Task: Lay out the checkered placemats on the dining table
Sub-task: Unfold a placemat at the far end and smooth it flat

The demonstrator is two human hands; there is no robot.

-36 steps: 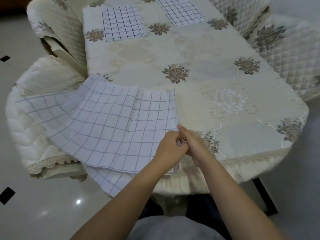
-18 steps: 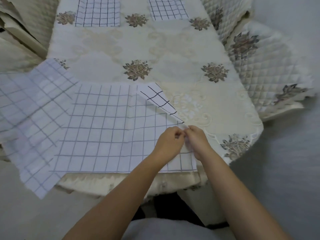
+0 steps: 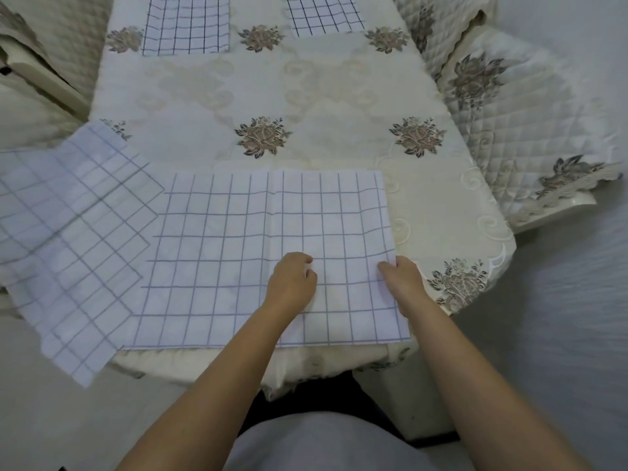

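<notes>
The near placemat (image 3: 272, 256) lay flat at the worktop's (image 3: 339, 96) front edge. The left hand (image 3: 293, 280) rested curled on it; the right hand (image 3: 401, 282) pinched its right edge. Bare cloth stretched beyond; spare mats (image 3: 68, 239) overhung left.

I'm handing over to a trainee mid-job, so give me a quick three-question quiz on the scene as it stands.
1. True or false: the flat white checkered placemat under the hands lies at the table's near edge.
2. Which hand grips that placemat's right edge? A) left hand B) right hand
3. How many dark-lined checkered placemats lie at the far end of the cream floral tablecloth?

Key: 1 true; 2 B; 3 two, the second being.
</notes>
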